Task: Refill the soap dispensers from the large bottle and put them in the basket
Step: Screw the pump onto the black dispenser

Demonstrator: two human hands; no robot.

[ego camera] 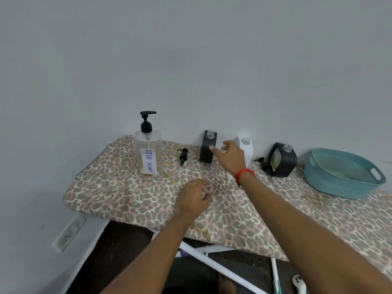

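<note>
spill and tip hazards at the open dispensers

the long board with the leopard-print fabric cover (233,211) carried every item, and its padded surface was judged a soft, uneven footing for anything tall. the round teal plastic basket with perforated walls (331,183) sat at the far right end, well apart from both hands, with no dispenser in it.

the tall clear rectangular bottle with a black pump and a handwritten "dish soap" label (148,153) stood upright near the left end, pump on, looking nearly empty; a hurried lift or tilt risked toppling it on the padding.

three dispensers stood along the wall with their necks open: a dark grey square dispenser (207,149), a white square dispenser (247,149) partly hidden behind the right hand, and a second dark grey square dispenser (282,160) that appeared tilted. the narrow necks made an overshoot while pouring likely, soaking the fabric.

the right hand (230,158) reached forward with fingers loosely spread, just beside the first dark dispenser; contact could not be confirmed. a sideways knock here could tip an open dispenser.

the left hand (194,198) rested low over the board, fingers curled; whether it pinched anything could not be told.

two loose black pump heads (182,158) (264,164) lay on the fabric, and mixing them up or rolling them off the edge remained possible.
</note>
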